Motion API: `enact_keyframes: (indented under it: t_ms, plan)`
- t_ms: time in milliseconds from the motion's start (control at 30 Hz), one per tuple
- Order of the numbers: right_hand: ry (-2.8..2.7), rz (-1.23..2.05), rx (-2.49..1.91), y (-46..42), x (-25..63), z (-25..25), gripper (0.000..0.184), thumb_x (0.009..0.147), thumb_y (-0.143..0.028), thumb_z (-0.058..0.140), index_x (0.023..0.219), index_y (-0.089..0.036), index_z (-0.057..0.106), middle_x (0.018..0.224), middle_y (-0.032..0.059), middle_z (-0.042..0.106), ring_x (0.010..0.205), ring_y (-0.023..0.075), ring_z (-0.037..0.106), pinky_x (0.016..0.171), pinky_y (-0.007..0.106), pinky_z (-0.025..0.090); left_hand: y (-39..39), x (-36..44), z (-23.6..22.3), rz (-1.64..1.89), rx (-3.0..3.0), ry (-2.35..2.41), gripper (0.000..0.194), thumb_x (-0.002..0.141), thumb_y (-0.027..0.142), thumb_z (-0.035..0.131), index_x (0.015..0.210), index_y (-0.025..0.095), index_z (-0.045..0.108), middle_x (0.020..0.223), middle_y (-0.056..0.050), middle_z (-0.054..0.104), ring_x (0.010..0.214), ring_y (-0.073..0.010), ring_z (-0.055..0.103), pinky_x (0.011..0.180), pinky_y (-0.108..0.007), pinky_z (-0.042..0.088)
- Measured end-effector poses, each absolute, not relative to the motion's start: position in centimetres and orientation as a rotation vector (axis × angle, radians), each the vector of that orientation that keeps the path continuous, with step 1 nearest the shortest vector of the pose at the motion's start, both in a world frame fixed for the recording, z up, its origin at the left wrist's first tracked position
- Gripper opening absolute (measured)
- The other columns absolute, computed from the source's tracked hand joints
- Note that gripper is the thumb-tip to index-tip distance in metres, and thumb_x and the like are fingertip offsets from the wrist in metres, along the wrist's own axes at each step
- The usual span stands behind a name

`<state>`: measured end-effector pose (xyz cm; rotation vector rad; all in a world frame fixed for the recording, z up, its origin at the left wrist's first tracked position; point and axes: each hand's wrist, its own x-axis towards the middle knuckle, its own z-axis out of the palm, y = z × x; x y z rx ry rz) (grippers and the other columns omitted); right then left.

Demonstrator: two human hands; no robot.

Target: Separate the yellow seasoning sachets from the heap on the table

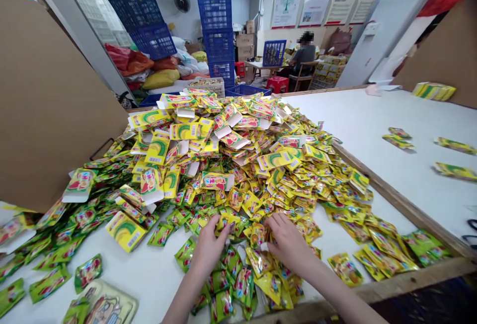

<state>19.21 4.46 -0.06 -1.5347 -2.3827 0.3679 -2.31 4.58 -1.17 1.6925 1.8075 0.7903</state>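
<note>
Small foil sachets lie in a loose heap on a white table, green ones [244, 284] and yellow ones [274, 286] side by side near the front. My left hand [208, 244] is at the heap's near edge, thumb and fingers closed on a yellow sachet [228, 218]. To its right, my right hand [288, 244] curls over the pile, its fingers and thumb around the edge of an orange-printed yellow sachet [257, 235]. A white patch covers the right thumb tip. Behind both hands, yellow cardboard boxes [158, 146], some with flaps raised, lie on top of the heap.
Wooden strips [391, 200] edge the table. A cardboard sheet [48, 100] stands at left; a cartoon-printed case [112, 304] lies front left. Several flat boxes [454, 145] lie at right. Beyond are stacked blue crates [214, 26] and a seated person [303, 55].
</note>
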Motion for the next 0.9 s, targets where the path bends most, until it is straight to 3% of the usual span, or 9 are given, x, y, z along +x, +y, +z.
enact_keyframes:
  t_ms: [100, 233, 333, 433, 567, 633, 700, 800, 900]
  plan:
    - [-2.365, 0.444, -1.539, 5.3, 20.2, 0.4, 0.012, 0.071, -0.011, 0.057, 0.078, -0.019, 0.052, 0.087, 0.0055, 0.054, 0.087, 0.0236, 0.050, 0.076, 0.036, 0.040, 3.6, -3.0, -1.3, 0.855, 1.629, 1.814, 0.036, 0.083, 0.044, 0.042, 0.101, 0.018, 0.058, 0.087, -0.005, 0.067, 0.084, -0.0237, 0.063, 0.075, -0.037, 0.050]
    - [-2.363, 0.574, -1.532, 5.7, 21.3, 1.1, 0.011, 0.076, -0.009, 0.049, 0.073, -0.019, 0.053, 0.079, 0.0034, 0.055, 0.078, 0.0197, 0.052, 0.068, 0.030, 0.040, 2.3, -3.4, -1.1, 0.999, 1.781, 1.945, 0.040, 0.084, 0.035, 0.045, 0.121, 0.019, 0.045, 0.123, -0.012, 0.050, 0.117, -0.0271, 0.043, 0.100, -0.047, 0.032]
    - [-2.247, 0.671, -1.501, 5.3, 21.4, 1.3, 0.013, 0.080, -0.011, 0.044, 0.073, -0.019, 0.051, 0.072, 0.0007, 0.054, 0.071, 0.0163, 0.051, 0.064, 0.027, 0.039, 1.2, -3.4, -0.6, 0.740, 2.033, 1.816, 0.032, 0.083, 0.032, 0.048, 0.112, 0.023, 0.052, 0.113, -0.010, 0.053, 0.113, -0.0271, 0.044, 0.096, -0.046, 0.034]
    - [-1.849, 1.013, -1.405, 4.2, 20.3, 1.2, 0.015, 0.079, -0.022, 0.052, 0.064, -0.019, 0.048, 0.064, -0.0022, 0.049, 0.062, 0.0135, 0.047, 0.057, 0.024, 0.038, 0.3, -3.1, -0.3, 0.379, 2.006, 1.688, 0.033, 0.073, 0.036, 0.060, 0.102, 0.022, 0.057, 0.102, -0.008, 0.057, 0.101, -0.0284, 0.050, 0.084, -0.042, 0.041]
    - [-1.363, 1.464, -1.248, 2.2, 17.9, 0.6, 0.031, 0.066, -0.041, 0.069, 0.058, -0.017, 0.050, 0.089, 0.0045, 0.058, 0.086, 0.0190, 0.056, 0.072, 0.028, 0.045, 0.1, -2.8, -0.3, 0.423, 1.864, 1.757, 0.014, 0.074, 0.032, 0.057, 0.082, 0.021, 0.054, 0.085, -0.004, 0.058, 0.085, -0.0244, 0.054, 0.075, -0.035, 0.041]
    - [-1.252, 1.563, -1.250, 1.3, 16.8, 0.2, 0.035, 0.062, -0.045, 0.072, 0.059, -0.017, 0.052, 0.109, 0.0083, 0.055, 0.103, 0.0239, 0.053, 0.082, 0.031, 0.044, 0.2, -2.6, -0.3, 0.573, 1.735, 1.726, 0.010, 0.080, 0.032, 0.049, 0.079, 0.022, 0.050, 0.079, -0.001, 0.059, 0.077, -0.0208, 0.056, 0.070, -0.031, 0.041]
    - [-1.198, 1.575, -1.251, 0.9, 16.0, -0.2, 0.036, 0.062, -0.046, 0.072, 0.059, -0.017, 0.052, 0.115, 0.0093, 0.053, 0.106, 0.0253, 0.052, 0.084, 0.032, 0.043, 0.2, -2.5, -0.1, 0.701, 1.588, 1.670, 0.011, 0.083, 0.032, 0.044, 0.085, 0.023, 0.049, 0.069, 0.002, 0.058, 0.067, -0.0179, 0.055, 0.065, -0.028, 0.041]
    - [-1.246, 1.537, -1.224, 0.9, 15.2, -0.7, 0.034, 0.067, -0.044, 0.069, 0.061, -0.017, 0.050, 0.088, 0.0045, 0.058, 0.084, 0.0190, 0.057, 0.070, 0.027, 0.045, 0.1, -2.3, 0.3, 0.792, 1.435, 1.565, 0.022, 0.084, 0.030, 0.041, 0.102, 0.021, 0.050, 0.058, 0.005, 0.055, 0.056, -0.0164, 0.053, 0.057, -0.025, 0.040]
    - [-1.414, 1.462, -1.240, 1.3, 14.9, -0.6, 0.028, 0.076, -0.038, 0.061, 0.062, -0.017, 0.048, 0.056, -0.0052, 0.044, 0.056, 0.0106, 0.045, 0.053, 0.021, 0.037, 0.0, -1.9, 0.8, 0.876, 1.361, 1.490, 0.031, 0.086, 0.035, 0.037, 0.105, 0.018, 0.055, 0.073, -0.001, 0.063, 0.070, -0.0181, 0.058, 0.069, -0.028, 0.045]
